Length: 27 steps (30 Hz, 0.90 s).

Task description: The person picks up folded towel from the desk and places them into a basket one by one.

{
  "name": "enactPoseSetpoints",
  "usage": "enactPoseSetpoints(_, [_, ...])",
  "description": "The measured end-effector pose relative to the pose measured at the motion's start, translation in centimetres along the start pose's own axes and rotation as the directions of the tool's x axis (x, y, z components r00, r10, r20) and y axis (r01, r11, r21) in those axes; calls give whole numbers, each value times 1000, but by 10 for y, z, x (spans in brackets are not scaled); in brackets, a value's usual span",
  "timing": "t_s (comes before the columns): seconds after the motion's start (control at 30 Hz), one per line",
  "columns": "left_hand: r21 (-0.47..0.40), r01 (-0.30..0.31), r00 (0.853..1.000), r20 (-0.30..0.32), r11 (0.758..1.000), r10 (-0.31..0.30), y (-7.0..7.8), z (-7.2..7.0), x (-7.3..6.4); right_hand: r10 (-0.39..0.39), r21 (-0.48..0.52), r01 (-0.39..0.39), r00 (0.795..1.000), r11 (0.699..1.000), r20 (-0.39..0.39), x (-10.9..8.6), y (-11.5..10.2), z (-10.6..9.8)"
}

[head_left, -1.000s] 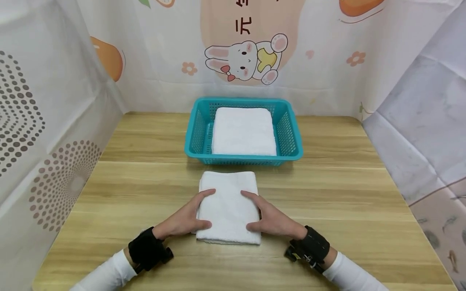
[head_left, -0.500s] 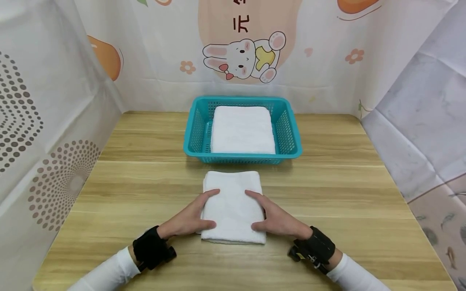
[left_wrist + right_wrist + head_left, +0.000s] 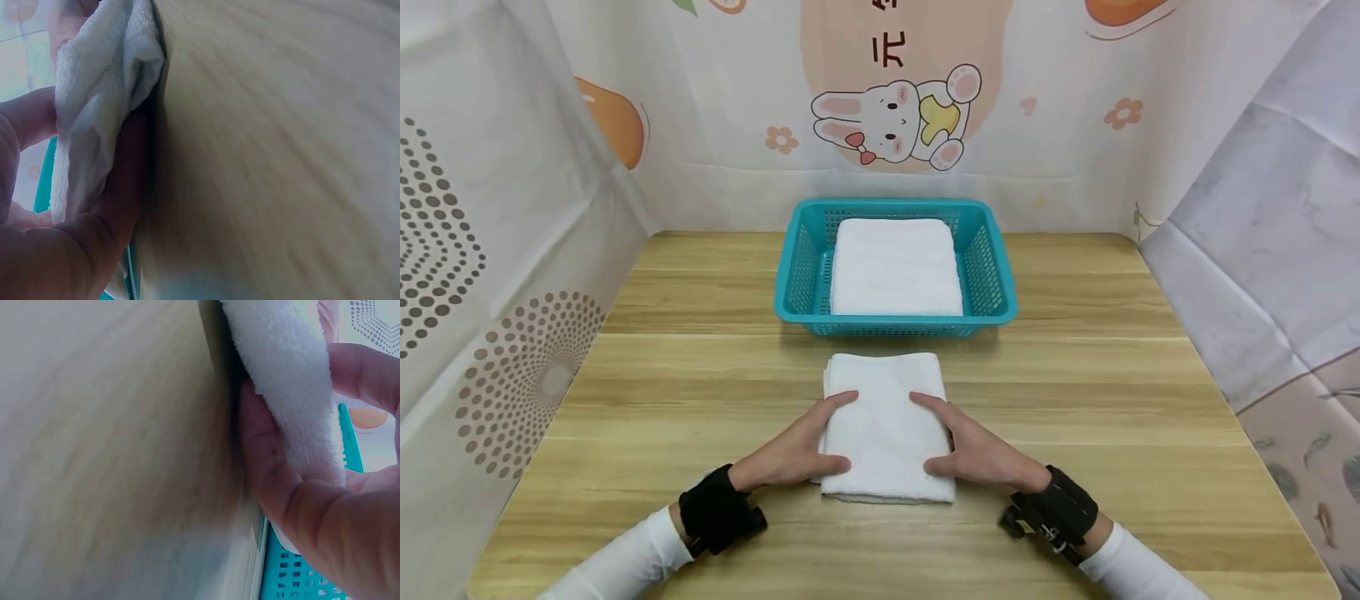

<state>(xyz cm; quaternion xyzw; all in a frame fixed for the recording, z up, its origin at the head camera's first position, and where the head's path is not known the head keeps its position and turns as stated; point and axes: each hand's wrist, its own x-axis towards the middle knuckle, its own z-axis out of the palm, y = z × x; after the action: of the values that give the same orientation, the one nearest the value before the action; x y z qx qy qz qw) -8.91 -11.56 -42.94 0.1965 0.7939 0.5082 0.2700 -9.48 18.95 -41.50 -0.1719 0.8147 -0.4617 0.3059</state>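
Observation:
A folded white towel lies near the middle of the table, in front of the basket. My left hand grips its left side and my right hand grips its right side. In the left wrist view, fingers reach under the towel's layered, loosely folded edge, between it and the tabletop. The right wrist view has the same hold: fingers beneath the towel's smoother, rounded edge and the thumb on top. From the head, the fingers under the towel are hidden.
Behind the towel stands a teal plastic basket with perforated walls. White folded towels lie inside it; how many cannot be told. The wooden table meets a printed curtain at the back, with more cloth at both sides.
Both hands and the towel between them have shifted a little to the right over the table. The hold looks the same. The basket has stayed put, with the head view drifting slightly.

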Motion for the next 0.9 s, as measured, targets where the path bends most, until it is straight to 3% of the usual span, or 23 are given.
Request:
enactPoseSetpoints(0.27, [10, -8, 1000, 4, 1000, 8, 2, 2, -1, 5, 0, -5, 1000, 1000, 11, -5, 1, -3])
enactPoseSetpoints(0.47, [56, -72, 997, -3, 996, 72, 4, 3, -5, -17, 8, 17, 1000, 1000, 7, -10, -5, -7])
enactPoseSetpoints(0.63, [84, -120, 992, -25, 989, 123, 16, -2, -9, -80, 1, 80, 997, 997, 4, -16, -15, -12])
enactPoseSetpoints(0.9, [118, -179, 981, -57, 977, 186, 39, -16, -6, -106, -2, 106, 994, 994, -33, -19, -35, -31])
